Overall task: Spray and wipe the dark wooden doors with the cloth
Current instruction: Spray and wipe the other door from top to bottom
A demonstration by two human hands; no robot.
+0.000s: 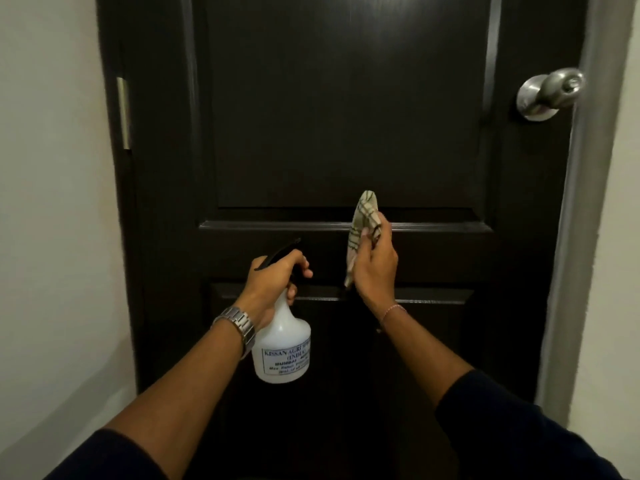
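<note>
So over on the far left there's a plain pale wall (52,202), then the frame of the dark wooden door (346,116) with a brass-coloured hinge (123,112) showing on its left edge. The door fills most of the view, panelled, with a horizontal rail across the middle between an upper and a lower panel.

Left hand (270,285) is raised in front of the door, a bit below that rail, and its fingers (303,266) are wrapped round the neck of a white spray bottle (282,351), with one finger out front on the black trigger part. Nozzle points up and toward the door. The bottle hangs down below the hand, upright-ish, with a printed label facing the camera. There's a metal watch (235,325) on that wrist.

Just right of it, the right hand (375,268) holds a checked cloth (363,223), pale with dark stripes. Fingers are curled around it, the cloth bunched up and sticking out above the hand, right at the middle rail of the door; can't tell if it's actually touching the wood. Thin bracelet (393,310) on that wrist. Both forearms come out of dark sleeves.

Further right, up high, a silver round door knob (550,93) sits near the door's right edge, then a grey door frame (581,237) and more wall.
</note>
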